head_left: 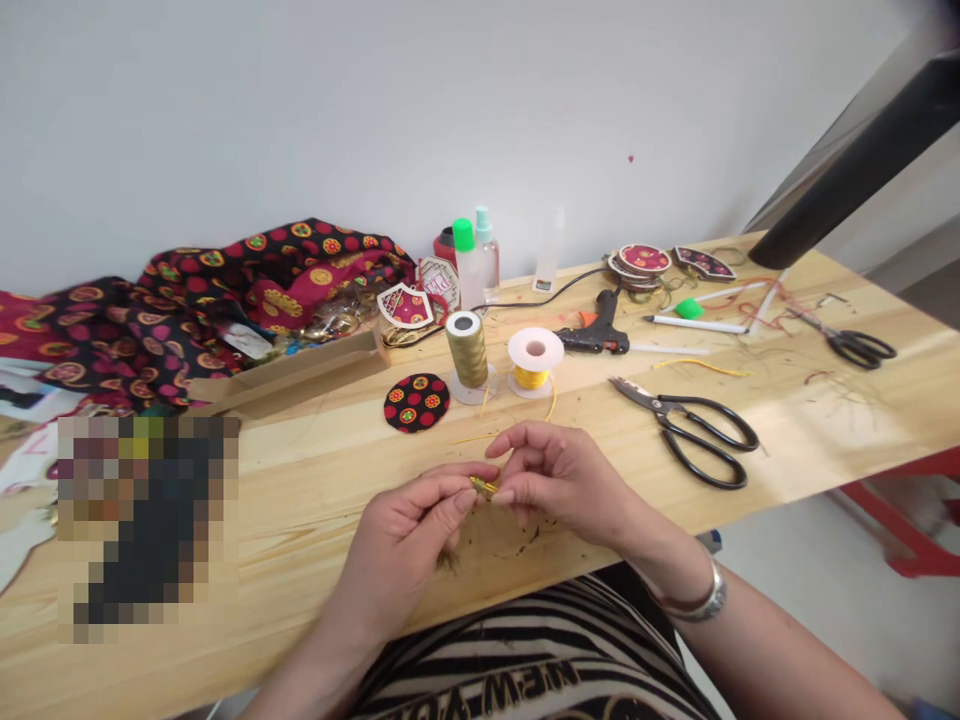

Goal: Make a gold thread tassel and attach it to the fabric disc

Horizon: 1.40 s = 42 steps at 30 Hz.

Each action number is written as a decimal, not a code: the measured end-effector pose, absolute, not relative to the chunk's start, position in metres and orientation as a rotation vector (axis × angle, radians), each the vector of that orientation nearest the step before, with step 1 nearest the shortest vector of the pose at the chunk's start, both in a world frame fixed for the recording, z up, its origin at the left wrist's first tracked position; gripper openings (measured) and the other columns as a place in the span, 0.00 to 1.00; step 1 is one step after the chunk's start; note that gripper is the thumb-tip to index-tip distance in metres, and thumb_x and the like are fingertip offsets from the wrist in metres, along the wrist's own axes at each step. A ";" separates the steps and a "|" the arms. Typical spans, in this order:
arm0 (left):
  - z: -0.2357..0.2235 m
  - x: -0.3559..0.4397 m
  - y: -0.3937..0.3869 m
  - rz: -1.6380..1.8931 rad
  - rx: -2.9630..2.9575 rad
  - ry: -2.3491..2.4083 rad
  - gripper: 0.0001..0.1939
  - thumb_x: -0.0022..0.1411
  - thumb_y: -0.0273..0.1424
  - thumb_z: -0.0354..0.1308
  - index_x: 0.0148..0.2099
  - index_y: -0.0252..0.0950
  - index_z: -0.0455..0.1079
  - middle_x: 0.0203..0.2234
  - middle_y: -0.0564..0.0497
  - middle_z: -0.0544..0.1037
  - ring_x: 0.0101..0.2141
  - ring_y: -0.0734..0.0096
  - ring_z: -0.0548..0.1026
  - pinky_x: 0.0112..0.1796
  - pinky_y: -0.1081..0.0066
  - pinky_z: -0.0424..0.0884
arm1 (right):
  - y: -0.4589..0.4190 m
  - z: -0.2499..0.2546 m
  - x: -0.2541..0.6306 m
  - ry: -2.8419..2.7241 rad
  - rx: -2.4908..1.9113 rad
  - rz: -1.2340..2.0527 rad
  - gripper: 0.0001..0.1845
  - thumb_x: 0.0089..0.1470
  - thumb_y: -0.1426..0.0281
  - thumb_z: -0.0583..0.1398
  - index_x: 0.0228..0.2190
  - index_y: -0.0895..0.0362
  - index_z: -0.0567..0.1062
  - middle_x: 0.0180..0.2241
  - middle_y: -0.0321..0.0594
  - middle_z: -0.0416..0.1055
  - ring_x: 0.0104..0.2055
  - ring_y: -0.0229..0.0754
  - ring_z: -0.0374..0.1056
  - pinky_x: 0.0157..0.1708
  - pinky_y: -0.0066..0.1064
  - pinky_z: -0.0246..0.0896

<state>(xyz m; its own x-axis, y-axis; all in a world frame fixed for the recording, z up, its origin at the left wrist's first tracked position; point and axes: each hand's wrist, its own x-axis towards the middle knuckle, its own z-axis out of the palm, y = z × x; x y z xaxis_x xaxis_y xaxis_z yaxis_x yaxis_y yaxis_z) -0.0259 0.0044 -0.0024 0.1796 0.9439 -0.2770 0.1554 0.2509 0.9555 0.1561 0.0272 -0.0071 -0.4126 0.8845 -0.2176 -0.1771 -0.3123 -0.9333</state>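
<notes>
My left hand (pixel 416 525) is closed in a pinch on a small olive thread tassel (pixel 448 562), whose frayed end hangs below my palm. Between my fingertips shows the tassel's top, with a yellow cord (pixel 486 487) at it. My right hand (pixel 555 480) pinches this cord close to my left fingertips, its other fingers curled. Just beyond my hands stand a spool of olive thread (pixel 468 352) and a white spool of yellow cord (pixel 534 362). A round patterned fabric piece (pixel 417 403) lies left of them.
Black-handled scissors (pixel 694 430) lie open to the right, with a smaller pair (pixel 859 347) farther off. Behind the spools are a glue gun (pixel 600 328) and bottles (pixel 486 255). Patterned cloth (pixel 172 300) and a cardboard box (pixel 307 365) fill the left back.
</notes>
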 end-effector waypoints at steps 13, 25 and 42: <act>-0.004 -0.025 0.004 0.826 1.103 1.161 0.07 0.57 0.32 0.60 0.32 0.39 0.79 0.45 0.46 0.77 0.18 0.84 0.59 0.20 0.76 0.60 | 0.024 -0.004 0.156 -1.084 -0.929 1.866 0.12 0.43 0.73 0.66 0.32 0.58 0.70 0.17 0.27 0.69 0.16 0.30 0.64 0.18 0.20 0.59; 0.006 -0.025 0.007 0.752 1.673 1.211 0.12 0.60 0.27 0.54 0.26 0.38 0.74 0.39 0.47 0.74 0.48 0.63 0.69 0.42 0.72 0.66 | 0.021 -0.006 0.154 -1.246 -0.974 1.769 0.08 0.48 0.72 0.64 0.34 0.57 0.78 0.20 0.29 0.68 0.20 0.29 0.60 0.22 0.20 0.59; -0.003 -0.025 0.007 0.626 1.811 1.190 0.13 0.64 0.26 0.49 0.36 0.40 0.76 0.42 0.50 0.70 0.46 0.70 0.68 0.46 0.74 0.63 | 0.017 0.003 0.154 -1.784 -1.200 1.325 0.06 0.54 0.76 0.58 0.31 0.57 0.76 0.25 0.31 0.71 0.27 0.31 0.63 0.29 0.23 0.58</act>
